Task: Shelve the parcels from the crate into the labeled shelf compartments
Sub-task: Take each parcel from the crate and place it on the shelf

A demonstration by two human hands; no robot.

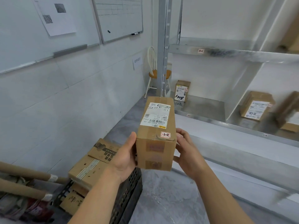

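Cardboard parcel (pixel 156 126) stickered 1-2 sits gripped by its sides between our left hand (pixel 124 154) and right hand (pixel 188 149), label upward, likely for reading, raised above the crate (pixel 127 188), facing the metal shelf (pixel 226 54).

Both hands, left hand (pixel 124 156) and right hand (pixel 187 152), hold a cardboard parcel (pixel 156 131) marked 1-2 above the black crate (pixel 129 189), beside metal shelves (pixel 210 52).

Brown parcel (pixel 156 135) with white label; black perforated crate (pixel 127 191); grey, perhaps marbled, floor (pixel 165 199).
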